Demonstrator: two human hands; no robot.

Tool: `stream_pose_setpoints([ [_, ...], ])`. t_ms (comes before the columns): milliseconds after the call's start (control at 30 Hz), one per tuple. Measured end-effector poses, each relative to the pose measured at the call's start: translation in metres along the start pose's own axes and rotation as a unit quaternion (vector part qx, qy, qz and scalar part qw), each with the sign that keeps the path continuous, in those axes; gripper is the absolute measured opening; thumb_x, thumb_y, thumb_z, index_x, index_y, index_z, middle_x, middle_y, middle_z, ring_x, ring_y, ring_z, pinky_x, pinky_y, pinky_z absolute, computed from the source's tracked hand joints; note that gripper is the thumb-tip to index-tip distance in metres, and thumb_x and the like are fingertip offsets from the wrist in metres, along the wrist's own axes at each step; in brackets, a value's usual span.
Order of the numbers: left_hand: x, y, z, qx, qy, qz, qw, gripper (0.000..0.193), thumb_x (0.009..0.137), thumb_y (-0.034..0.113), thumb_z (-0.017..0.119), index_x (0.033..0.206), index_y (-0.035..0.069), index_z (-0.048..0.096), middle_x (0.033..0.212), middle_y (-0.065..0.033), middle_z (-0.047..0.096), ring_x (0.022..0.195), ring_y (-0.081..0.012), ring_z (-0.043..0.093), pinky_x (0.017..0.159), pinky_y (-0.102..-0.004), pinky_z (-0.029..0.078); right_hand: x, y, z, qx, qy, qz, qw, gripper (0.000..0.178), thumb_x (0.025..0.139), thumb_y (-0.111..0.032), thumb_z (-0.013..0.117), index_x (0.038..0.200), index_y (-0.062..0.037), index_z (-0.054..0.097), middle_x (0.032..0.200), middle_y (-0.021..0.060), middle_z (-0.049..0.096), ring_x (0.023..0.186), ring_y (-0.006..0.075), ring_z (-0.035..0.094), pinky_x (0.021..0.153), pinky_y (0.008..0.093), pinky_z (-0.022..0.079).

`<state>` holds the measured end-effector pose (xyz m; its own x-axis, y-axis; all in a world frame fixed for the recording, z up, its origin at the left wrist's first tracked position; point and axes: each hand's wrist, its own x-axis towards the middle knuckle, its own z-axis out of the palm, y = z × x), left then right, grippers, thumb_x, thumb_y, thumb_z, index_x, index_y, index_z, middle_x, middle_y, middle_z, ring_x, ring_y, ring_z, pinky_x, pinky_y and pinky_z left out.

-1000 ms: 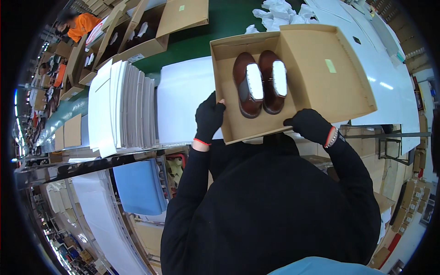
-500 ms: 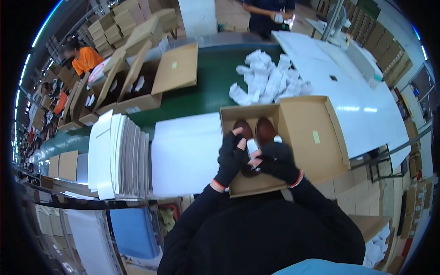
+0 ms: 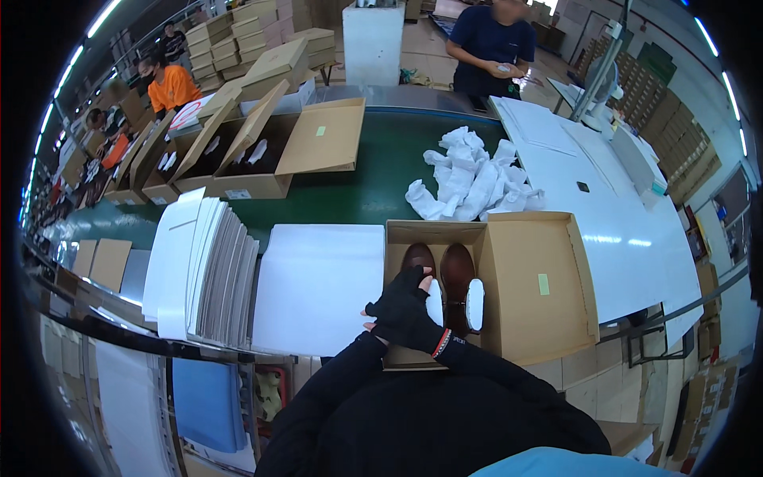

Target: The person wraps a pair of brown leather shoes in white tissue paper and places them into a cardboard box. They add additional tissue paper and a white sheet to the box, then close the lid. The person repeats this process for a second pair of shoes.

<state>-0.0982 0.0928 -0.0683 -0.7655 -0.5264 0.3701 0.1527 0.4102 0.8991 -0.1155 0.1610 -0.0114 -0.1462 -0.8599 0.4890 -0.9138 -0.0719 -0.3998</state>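
A pair of brown leather shoes lies in an open cardboard box in front of me. White stuffing stands up along the left shoe and the right shoe. My left hand, in a black fingerless glove, is over the left shoe, its fingertips near the white stuffing. Across it lies my right hand, gloved the same way, its fingers wrapped over the left hand and their tips showing at the left side. Most of the left hand is hidden, so its grip does not show.
White sheets and a leaning stack of board sheets sit left of the box. Crumpled white paper lies on the green belt. More open shoe boxes stand beyond; a white table is at right. A person stands opposite.
My right hand has moved left from above the right shoe onto my left hand. The right shoe is now uncovered. The view has shifted, so the box appears lower.
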Motion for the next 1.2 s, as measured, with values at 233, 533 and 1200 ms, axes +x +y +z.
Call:
stream_pose_setpoints([
  [233, 0.001, 0.005, -0.014, 0.069, -0.041, 0.032, 0.996, 0.026, 0.093, 0.018, 0.059, 0.117, 0.005, 0.058, 0.11, -0.0124, 0.061, 0.103, -0.0281, 0.06, 0.089, -0.0343, 0.047, -0.01, 0.015, 0.028, -0.026, 0.042, -0.009, 0.999, 0.02, 0.076, -0.021, 0.069, 0.09, -0.0068, 0.071, 0.08, 0.0144, 0.064, 0.087, 0.0295, 0.061, 0.083, 0.0467, 0.043],
  [533, -0.004, 0.002, -0.019, 0.114, -0.058, 0.062, 0.99, 0.031, 0.092, 0.016, 0.058, 0.121, 0.007, 0.056, 0.114, -0.0129, 0.059, 0.107, -0.0291, 0.057, 0.092, -0.0359, 0.045, 0.0, 0.007, 0.006, 0.05, 0.016, -0.058, 0.997, 0.019, 0.078, -0.016, 0.067, 0.09, -0.0027, 0.07, 0.084, 0.0119, 0.066, 0.082, 0.0275, 0.062, 0.078, 0.0411, 0.047],
  [1200, -0.013, -0.015, -0.018, 0.237, -0.088, 0.183, 0.95, 0.043, 0.089, 0.013, 0.057, 0.132, 0.011, 0.051, 0.124, -0.0141, 0.054, 0.115, -0.0312, 0.052, 0.097, -0.0394, 0.042, -0.003, 0.01, 0.015, 0.033, 0.023, -0.021, 0.999, 0.018, 0.078, -0.022, 0.07, 0.086, -0.0057, 0.07, 0.08, 0.0112, 0.067, 0.082, 0.0268, 0.062, 0.079, 0.0429, 0.045],
])
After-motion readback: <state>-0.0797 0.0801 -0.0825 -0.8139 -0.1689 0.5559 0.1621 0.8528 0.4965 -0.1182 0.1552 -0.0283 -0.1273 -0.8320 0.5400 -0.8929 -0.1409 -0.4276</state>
